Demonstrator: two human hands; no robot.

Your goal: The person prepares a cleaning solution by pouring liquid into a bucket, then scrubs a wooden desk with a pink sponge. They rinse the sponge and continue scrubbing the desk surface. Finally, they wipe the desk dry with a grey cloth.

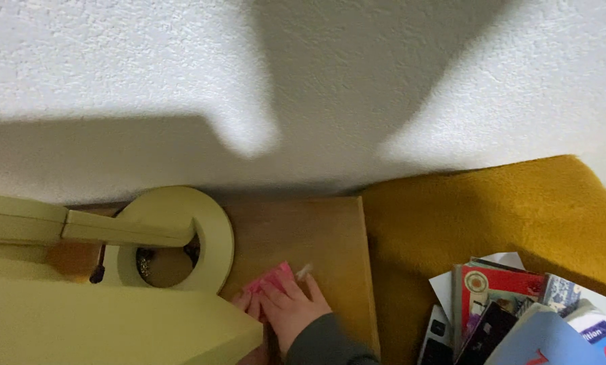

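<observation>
My right hand (291,309), in a grey sleeve, rests on a wooden tabletop (316,230) near its front. The fingers press down on a small pink cloth (270,276) that shows past the fingertips. A small whitish bit (305,271) lies just beyond the fingers. My left hand is out of view.
A pale yellow-green ring-shaped piece (212,223) with a flat arm (80,228) stands left of the hand, above a pale green panel (100,324). A mustard fleece blanket (492,209) lies to the right, with a pile of books (512,311) on it. A white textured wall (303,81) rises behind.
</observation>
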